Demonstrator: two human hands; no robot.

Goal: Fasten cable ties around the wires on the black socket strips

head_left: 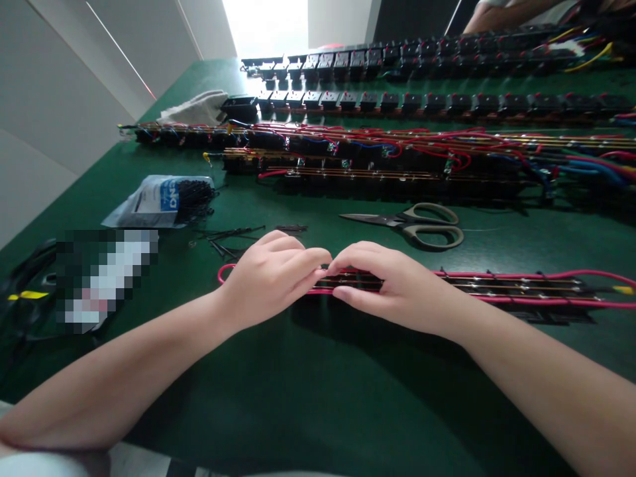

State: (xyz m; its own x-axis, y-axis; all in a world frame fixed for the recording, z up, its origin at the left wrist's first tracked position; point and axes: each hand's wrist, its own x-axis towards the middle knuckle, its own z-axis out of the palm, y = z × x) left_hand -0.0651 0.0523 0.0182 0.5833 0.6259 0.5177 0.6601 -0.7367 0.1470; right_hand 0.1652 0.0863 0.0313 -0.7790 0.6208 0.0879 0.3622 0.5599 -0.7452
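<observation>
A narrow black strip of electrical parts [507, 286], with thin brass-coloured rods and a red wire along both long edges, lies in front of me. Black cable ties are looped around it at points on the right. My left hand [275, 275] is closed in a pinch over its left part; whatever sits between the fingertips is hidden. Curved across the strip, my right hand [397, 285] grips it with the thumb on the near side and fingers over the far side. The fingertips of both hands meet above it. Loose black cable ties [228, 240] lie beyond my left hand.
Scissors [430, 225] lie just beyond my right hand. A clear bag of black cable ties [169, 201] rests at left, near black cables [34, 285]. Longer wired strips [377, 142] cross the green table [278, 404]. Another person's arm [511, 13] shows at upper right.
</observation>
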